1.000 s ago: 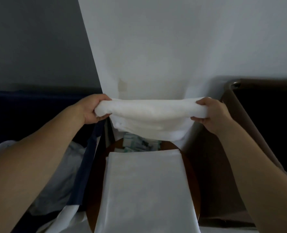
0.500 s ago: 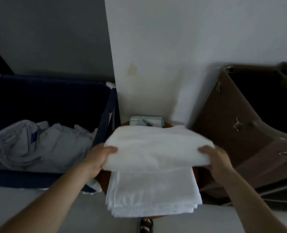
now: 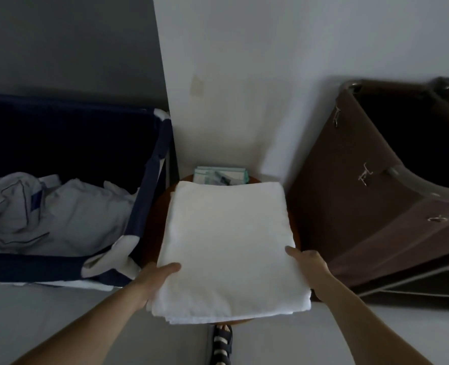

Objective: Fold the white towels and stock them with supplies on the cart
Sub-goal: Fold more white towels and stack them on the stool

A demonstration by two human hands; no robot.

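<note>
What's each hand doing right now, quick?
Left hand: grip closed on the near left corner of the towel stack.
Right hand: grip closed on the stack's near right edge.

White towels (image 3: 228,248): matt, nubby terry cloth. Round table (image 3: 152,227): dark glossy wood. Left bin (image 3: 149,164): navy fabric. Right hamper (image 3: 362,193): brown cloth, metal clips.
</note>
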